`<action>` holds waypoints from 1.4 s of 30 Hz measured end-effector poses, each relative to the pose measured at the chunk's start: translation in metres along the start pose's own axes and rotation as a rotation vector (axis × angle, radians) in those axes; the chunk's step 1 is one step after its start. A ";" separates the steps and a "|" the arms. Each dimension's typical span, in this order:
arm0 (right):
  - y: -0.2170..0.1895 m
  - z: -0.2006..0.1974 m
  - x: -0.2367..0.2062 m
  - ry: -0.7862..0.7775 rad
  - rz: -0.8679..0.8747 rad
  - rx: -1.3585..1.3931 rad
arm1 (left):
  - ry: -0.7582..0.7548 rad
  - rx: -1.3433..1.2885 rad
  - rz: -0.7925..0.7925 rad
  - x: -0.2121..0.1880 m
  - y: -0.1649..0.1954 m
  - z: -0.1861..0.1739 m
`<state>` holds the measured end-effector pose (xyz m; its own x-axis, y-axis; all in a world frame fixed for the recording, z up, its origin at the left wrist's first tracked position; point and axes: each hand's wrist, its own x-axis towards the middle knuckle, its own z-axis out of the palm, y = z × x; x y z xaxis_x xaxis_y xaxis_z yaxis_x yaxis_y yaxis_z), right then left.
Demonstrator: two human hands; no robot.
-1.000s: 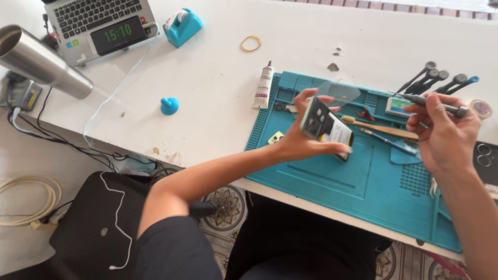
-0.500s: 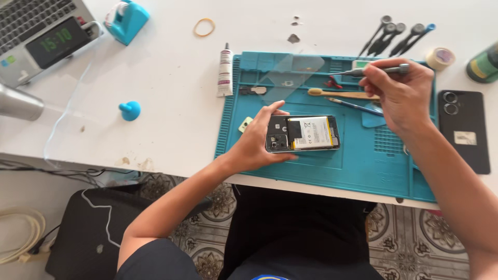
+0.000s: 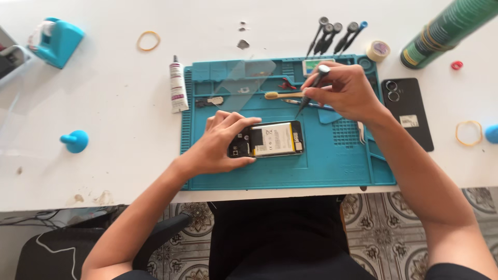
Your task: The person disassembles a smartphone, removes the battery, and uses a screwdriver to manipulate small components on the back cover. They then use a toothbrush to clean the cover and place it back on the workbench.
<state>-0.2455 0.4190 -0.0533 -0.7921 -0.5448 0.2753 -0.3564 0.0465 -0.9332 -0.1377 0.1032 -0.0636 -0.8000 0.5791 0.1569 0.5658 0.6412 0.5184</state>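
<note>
Phone change: opened black smartphone w/ exposed battery, lifted a sec ago, now lies flat on teal silicone repair mat, left hand gripping its end. Right hand pinches dark screwdriver, tip lowered near phone's right edge.

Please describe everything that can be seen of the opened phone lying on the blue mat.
The opened phone lies flat and lengthwise across the blue mat, with its back cover off and its inside facing up. A large pale battery with a yellow edge fills the middle; dark circuit parts sit at the left end, partly hidden. The frame looks black. The left hand holds its left end, fingers over the top edge. The right hand holds a dark screwdriver whose tip points near the phone's upper right corner; whether it touches is unclear.
</note>
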 end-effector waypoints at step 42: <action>-0.007 0.009 -0.030 -0.027 -0.375 -0.738 | 0.011 0.058 0.393 0.039 0.030 0.020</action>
<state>-0.2148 0.4274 -0.0570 -0.5468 -0.6532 0.5238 -0.8359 0.3901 -0.3862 -0.1479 0.1545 -0.0588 -0.5219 0.7809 0.3432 0.8396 0.3993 0.3683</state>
